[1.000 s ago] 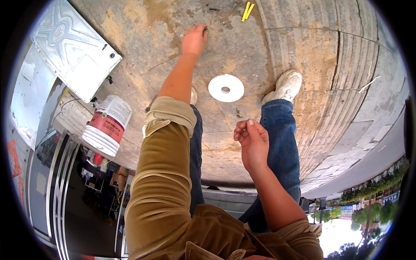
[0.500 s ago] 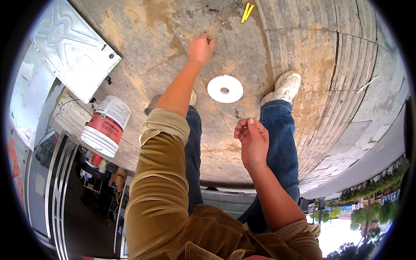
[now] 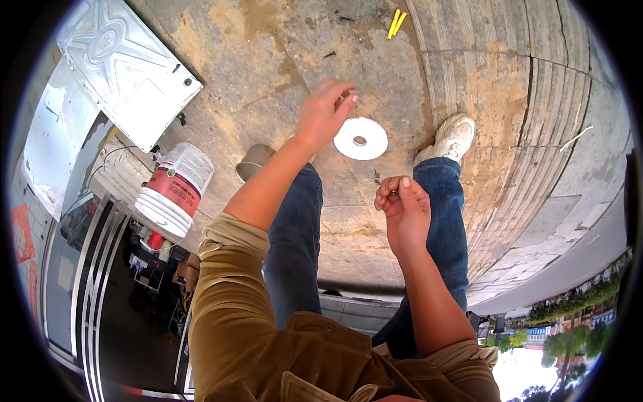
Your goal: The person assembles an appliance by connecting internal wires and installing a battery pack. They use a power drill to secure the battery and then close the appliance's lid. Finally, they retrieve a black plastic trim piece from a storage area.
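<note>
Ground: stained concrete paving (image 3: pixel 281 74) fills the upper and middle frame, with curved paver courses running down the right side.
Panel: a grey embossed metal sheet (image 3: pixel 127 67) lies flat at upper left, one corner pointing toward centre.
Bucket: a white tub with a red label (image 3: pixel 175 191) stands at left of centre, just below the panel.
Legs: blue jeans (image 3: pixel 439 201) and a white shoe (image 3: pixel 452 137) sit at right of centre; a dull metal cup (image 3: pixel 254 163) shows beside the left knee.
Disc: a flat white disc with a centre hole (image 3: pixel 360 138) rests on the concrete, upper centre, just left of the shoe.
Left hand: the left hand (image 3: pixel 323 112) hangs above and left of the disc, fingers loosely curled and partly spread; whether the fingertips pinch anything cannot be told.
Right hand: the right hand (image 3: pixel 402 208) is at centre, fingers closed round a small dark object (image 3: pixel 394 193) too small to identify.
Disc versus grip: apart from both hands; nearest the left fingertips, at their lower right.
Handling note (judgement): a thin flat disc likely lifts best from its rim, or by a fingertip through the hole.
Small items: yellow strips (image 3: pixel 396 23) at top centre, well apart from the hands.
</note>
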`<move>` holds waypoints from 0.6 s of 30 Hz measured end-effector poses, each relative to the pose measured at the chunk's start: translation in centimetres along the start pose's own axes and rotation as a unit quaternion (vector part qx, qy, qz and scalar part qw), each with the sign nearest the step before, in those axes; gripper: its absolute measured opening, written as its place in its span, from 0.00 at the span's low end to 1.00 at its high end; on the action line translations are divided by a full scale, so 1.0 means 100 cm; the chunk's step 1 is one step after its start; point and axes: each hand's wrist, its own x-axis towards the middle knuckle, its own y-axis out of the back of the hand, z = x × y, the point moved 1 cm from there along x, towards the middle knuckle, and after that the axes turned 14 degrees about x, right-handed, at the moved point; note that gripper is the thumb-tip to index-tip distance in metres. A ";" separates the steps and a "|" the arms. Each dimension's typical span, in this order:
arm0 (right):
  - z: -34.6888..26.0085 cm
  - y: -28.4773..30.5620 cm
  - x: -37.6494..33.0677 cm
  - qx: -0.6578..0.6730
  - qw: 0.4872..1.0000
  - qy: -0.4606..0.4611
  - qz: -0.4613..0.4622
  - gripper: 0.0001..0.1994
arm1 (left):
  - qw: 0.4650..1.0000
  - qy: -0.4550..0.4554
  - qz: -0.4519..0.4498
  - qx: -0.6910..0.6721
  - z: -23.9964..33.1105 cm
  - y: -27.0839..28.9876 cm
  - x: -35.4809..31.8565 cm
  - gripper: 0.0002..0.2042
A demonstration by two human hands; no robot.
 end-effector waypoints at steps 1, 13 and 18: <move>0.001 0.000 0.000 -0.003 1.000 -0.004 -0.001 0.14 | 0.997 0.045 0.016 0.063 -0.031 -0.017 0.018 0.13; 0.002 0.005 -0.004 -0.008 0.999 -0.028 0.039 0.15 | 0.961 0.131 0.033 0.240 -0.073 -0.077 0.103 0.16; 0.001 0.003 -0.005 -0.007 0.999 -0.040 0.035 0.15 | 0.961 0.068 0.159 0.216 -0.078 -0.059 0.143 0.15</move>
